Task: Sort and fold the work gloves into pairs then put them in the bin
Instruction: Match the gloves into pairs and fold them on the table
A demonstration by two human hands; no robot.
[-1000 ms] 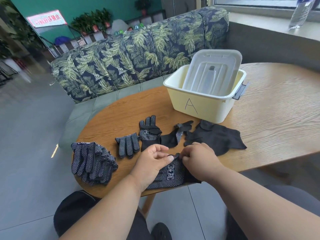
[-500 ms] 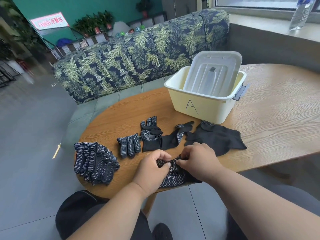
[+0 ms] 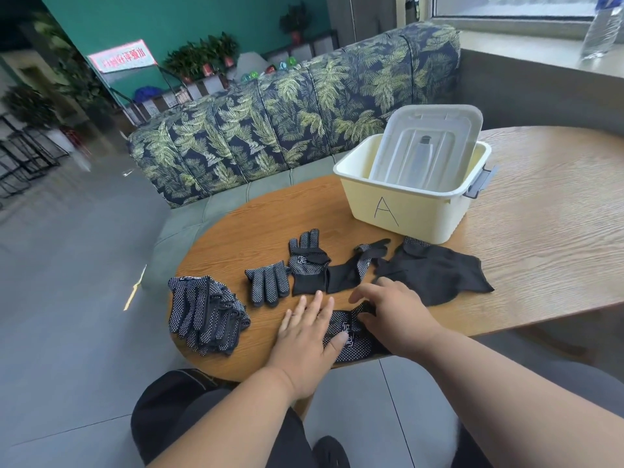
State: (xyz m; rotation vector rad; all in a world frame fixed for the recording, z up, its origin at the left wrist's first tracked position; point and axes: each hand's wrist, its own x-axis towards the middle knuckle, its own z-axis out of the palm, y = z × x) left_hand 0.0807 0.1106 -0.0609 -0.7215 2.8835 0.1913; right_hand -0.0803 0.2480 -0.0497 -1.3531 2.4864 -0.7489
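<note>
A folded black dotted glove pair (image 3: 354,344) lies at the table's near edge. My left hand (image 3: 309,336) rests flat on its left part, fingers spread. My right hand (image 3: 393,309) pinches the pair's far right end. A pile of dotted gloves (image 3: 202,312) sits at the left. A small folded glove (image 3: 266,285), a glove with fingers up (image 3: 307,265), another glove (image 3: 358,265) and plain black gloves (image 3: 435,275) lie across the middle. The cream bin marked A (image 3: 398,211) stands behind them.
The bin's clear lid (image 3: 425,146) leans inside it. The wooden table (image 3: 540,238) extends to the right. A leaf-print sofa (image 3: 287,109) stands beyond the table. A plastic bottle (image 3: 604,28) stands on the window sill. My knees are under the table edge.
My left hand has let go of the folded pair and flattened on it with fingers spread. My right hand shifted slightly right, still gripping the pair's end.
</note>
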